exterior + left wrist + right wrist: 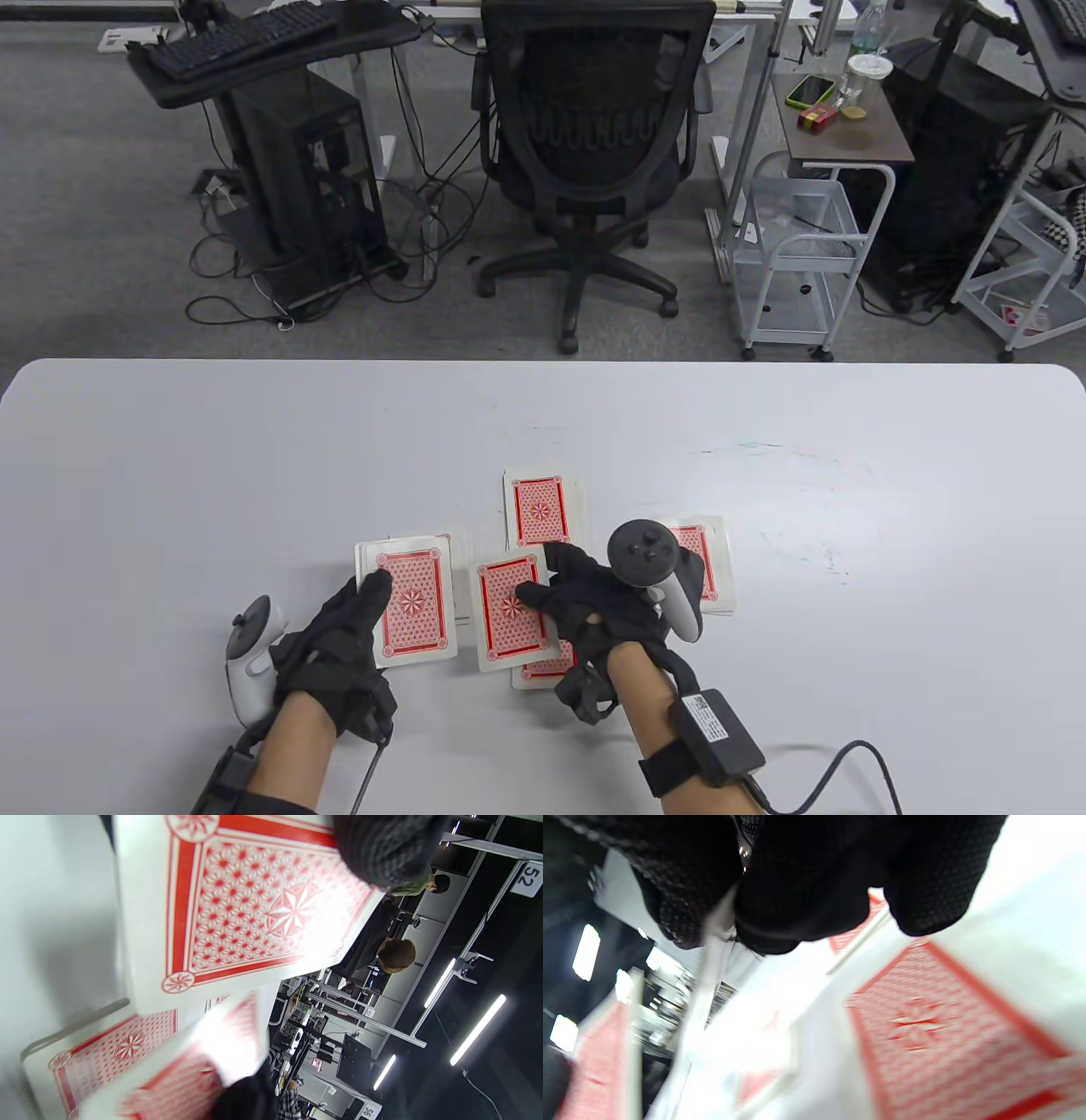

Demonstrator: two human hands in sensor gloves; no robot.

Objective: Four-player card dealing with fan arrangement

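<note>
While your left hand [339, 645] rests with straight fingers on the pile [411, 604] just ahead of it, keep your right hand [594, 607] low and let the single card [509, 613] pinched at its fingertips settle squarely onto the pile [543, 666] beneath your palm.

A grey carpeted floor [102, 255] is stretching beyond the white table [254, 441]. At twelve o'clock a black mesh office chair [585, 144] is standing on castors. At ten o'clock a black computer tower [305, 187] is sitting under a desk, cables [254, 289] trailing around it. At two o'clock a white trolley [797, 246] is standing. Ceiling strip lights [477, 1029] are glowing in the left wrist view.
</note>
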